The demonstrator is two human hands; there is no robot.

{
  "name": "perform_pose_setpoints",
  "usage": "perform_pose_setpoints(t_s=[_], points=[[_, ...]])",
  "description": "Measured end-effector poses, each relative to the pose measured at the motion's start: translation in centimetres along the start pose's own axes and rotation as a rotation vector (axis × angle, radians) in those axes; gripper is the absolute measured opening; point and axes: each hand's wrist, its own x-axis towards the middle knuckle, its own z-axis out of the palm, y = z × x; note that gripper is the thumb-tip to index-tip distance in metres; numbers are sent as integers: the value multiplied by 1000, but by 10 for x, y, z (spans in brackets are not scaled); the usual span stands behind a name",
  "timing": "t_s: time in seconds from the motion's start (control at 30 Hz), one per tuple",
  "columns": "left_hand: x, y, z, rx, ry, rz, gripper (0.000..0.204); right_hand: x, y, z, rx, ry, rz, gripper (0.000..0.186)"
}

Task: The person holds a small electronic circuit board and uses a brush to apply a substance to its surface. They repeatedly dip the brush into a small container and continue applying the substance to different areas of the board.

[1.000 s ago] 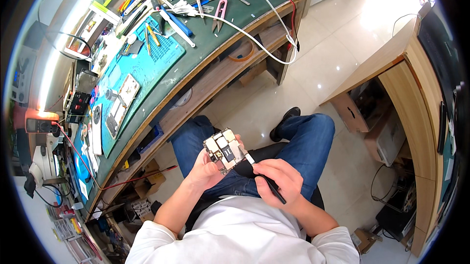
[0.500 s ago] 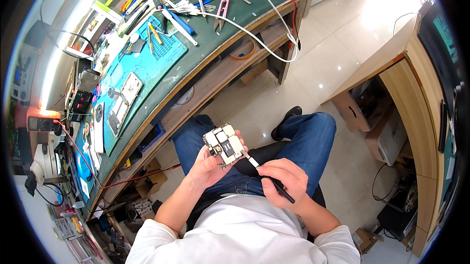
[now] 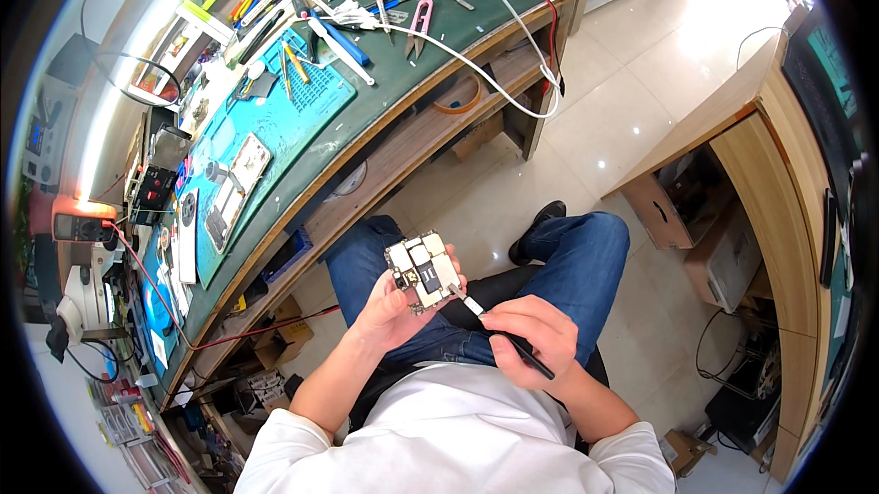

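A small phone circuit board [image 3: 424,267] with metal shields and a dark chip lies tilted above my lap. My left hand [image 3: 389,309] grips it by its edges, thumb on the near side and fingertips showing past the far edge. In my right hand [image 3: 534,329] is a slim knife-like tool [image 3: 472,304] with a black handle and a pale metal front part. Its tip meets the board's right edge near the lower corner; whether it presses on the surface is too small to tell.
The workbench [image 3: 394,96] curves along the left, bearing a blue repair mat [image 3: 302,137], an opened phone housing [image 3: 240,190], pink-handled snips [image 3: 419,27] and many hand tools. An orange multimeter [image 3: 82,221] stands far left, its red lead running down. A wooden desk [image 3: 778,210] is at right.
The view has shifted very slightly. Both hands keep nearly the same pose, with the tool's tip still at the board's right edge.
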Motion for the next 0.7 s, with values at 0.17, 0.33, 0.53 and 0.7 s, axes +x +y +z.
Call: perform_pose_setpoints(t_s=[0.17,0.33,0.53,0.7], points=[[0,0,0,-2,-5,-18,92,1,-1,-1,13,-11,6,24],[-1,-1,0,37,10,-27,91,4,-1,1,0,-7,41,22],[-2,-2,2,75,26,-23,91,3,2,8,1,19,56,22],[-3,-5,2,90,38,-28,91,2,1,7,-23,31,61,22]])
